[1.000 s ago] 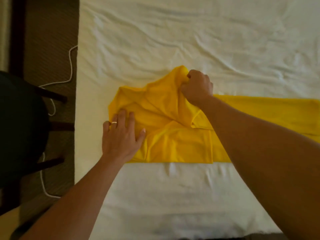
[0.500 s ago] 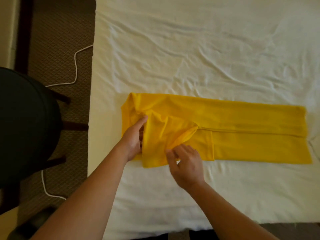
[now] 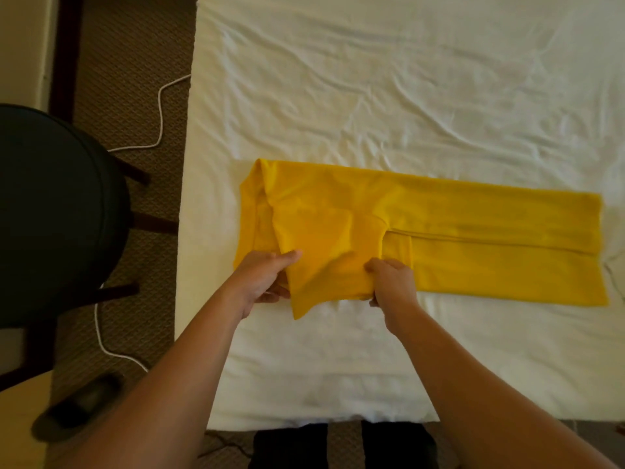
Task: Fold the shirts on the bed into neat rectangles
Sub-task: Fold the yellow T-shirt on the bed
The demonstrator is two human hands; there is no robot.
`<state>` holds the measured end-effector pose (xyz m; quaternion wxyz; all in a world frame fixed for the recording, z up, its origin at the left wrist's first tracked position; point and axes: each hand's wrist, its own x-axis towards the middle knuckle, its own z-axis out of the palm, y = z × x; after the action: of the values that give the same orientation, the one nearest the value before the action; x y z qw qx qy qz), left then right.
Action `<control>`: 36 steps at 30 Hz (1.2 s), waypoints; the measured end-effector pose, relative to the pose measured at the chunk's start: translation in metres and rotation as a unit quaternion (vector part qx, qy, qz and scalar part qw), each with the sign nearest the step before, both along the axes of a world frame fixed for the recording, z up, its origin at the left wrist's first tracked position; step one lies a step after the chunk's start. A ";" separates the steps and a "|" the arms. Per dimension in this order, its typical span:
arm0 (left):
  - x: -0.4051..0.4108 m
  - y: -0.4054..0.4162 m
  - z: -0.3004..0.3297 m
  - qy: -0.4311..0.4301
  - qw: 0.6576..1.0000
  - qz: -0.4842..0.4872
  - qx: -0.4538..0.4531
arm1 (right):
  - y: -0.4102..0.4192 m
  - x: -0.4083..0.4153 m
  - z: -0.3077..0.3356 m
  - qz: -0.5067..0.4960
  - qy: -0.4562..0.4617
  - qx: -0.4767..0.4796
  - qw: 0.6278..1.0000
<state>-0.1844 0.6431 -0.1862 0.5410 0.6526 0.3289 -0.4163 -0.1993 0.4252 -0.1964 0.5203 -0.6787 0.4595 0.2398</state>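
Observation:
A yellow shirt (image 3: pixel 473 238) lies on the white bed (image 3: pixel 372 96), folded lengthwise into a long strip running left to right. Its sleeve flap (image 3: pixel 324 265) is folded down over the strip's left end, and one corner hangs past the near edge. My left hand (image 3: pixel 262 279) grips the flap's left edge, thumb on top and fingers under the cloth. My right hand (image 3: pixel 392 279) pinches the flap's right lower edge next to the strip's near edge.
A dark round chair (image 3: pixel 57 214) stands left of the bed on brown carpet. A white cable (image 3: pixel 159 106) snakes along the floor beside the bed's left edge. A dark shoe (image 3: pixel 77 404) lies at the lower left. Wrinkled sheet stretches beyond the shirt.
The far side of the shirt went from lifted in my right hand to folded flat. Both hands then came to the near edge and now hold the sleeve flap on either side.

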 end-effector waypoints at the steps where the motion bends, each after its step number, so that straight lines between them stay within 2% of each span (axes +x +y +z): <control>1: -0.006 -0.001 -0.001 0.005 1.000 -0.024 0.009 | -0.003 -0.005 -0.001 0.022 0.014 0.003 1.000; 5: -0.024 0.001 -0.009 0.004 0.995 -0.074 0.071 | -0.016 -0.016 -0.009 0.127 0.063 -0.010 0.990; 6: -0.026 0.002 -0.010 0.007 0.993 -0.084 0.085 | -0.018 -0.017 -0.009 0.192 0.080 -0.054 0.977; 8: -0.022 0.007 -0.006 0.016 0.988 -0.113 0.103 | -0.019 -0.015 -0.008 0.318 0.093 -0.189 0.924; 9: -0.016 0.011 -0.004 0.015 0.986 -0.126 0.109 | -0.017 -0.013 -0.004 0.350 0.072 -0.249 0.900; 11: 0.005 0.021 0.001 -0.027 0.979 -0.145 0.139 | -0.006 -0.006 0.002 0.365 -0.025 -0.284 0.886; 13: 0.031 0.031 -0.001 -0.115 0.947 -0.185 0.236 | 0.018 0.001 0.006 0.399 -0.117 -0.257 0.873; 15: 0.059 0.037 -0.008 -0.209 0.885 -0.217 0.354 | 0.049 0.005 0.007 0.472 -0.157 -0.223 0.839; 17: 0.086 0.040 -0.018 -0.265 0.828 -0.258 0.422 | 0.078 0.008 0.005 0.571 -0.130 -0.207 0.784; 18: 0.100 0.041 -0.024 -0.275 0.810 -0.282 0.435 | 0.089 0.010 0.003 0.618 -0.103 -0.209 0.751; 20: 0.124 0.043 -0.036 -0.273 0.800 -0.320 0.429 | 0.102 0.012 0.000 0.670 -0.061 -0.218 0.707; 22: 0.139 0.045 -0.047 -0.265 0.804 -0.345 0.406 | 0.106 0.013 -0.002 0.682 -0.031 -0.218 0.697; 25: 0.150 0.044 -0.058 -0.277 0.779 -0.398 0.398 | 0.104 0.011 -0.002 0.693 -0.012 -0.200 0.692; 28: 0.149 0.043 -0.059 -0.312 0.767 -0.366 0.424 | 0.101 0.003 -0.002 0.707 -0.018 -0.197 0.679; 29: 0.144 0.043 -0.059 -0.339 0.742 -0.365 0.449 | 0.100 0.000 -0.002 0.708 -0.023 -0.201 0.676; 31: 0.130 0.040 -0.060 -0.425 0.668 -0.393 0.468 | 0.101 -0.007 -0.003 0.706 -0.034 -0.203 0.678; 33: 0.113 0.038 -0.063 -0.509 0.601 -0.449 0.421 | 0.103 -0.011 -0.004 0.706 -0.035 -0.201 0.678; 34: 0.106 0.039 -0.066 -0.523 0.580 -0.486 0.392 | 0.103 -0.011 -0.003 0.706 -0.029 -0.194 0.680; 35: 0.100 0.040 -0.069 -0.515 0.575 -0.519 0.369 | 0.102 -0.010 -0.004 0.705 -0.014 -0.181 0.685; 36: 0.095 0.041 -0.069 -0.493 0.583 -0.539 0.355 | 0.100 -0.007 -0.004 0.698 0.000 -0.165 0.697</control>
<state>-0.0890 0.6844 -0.2550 0.0216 0.9553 -0.2789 -0.0956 -0.2064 0.5248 -0.2000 0.0829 -0.8794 -0.1142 0.4546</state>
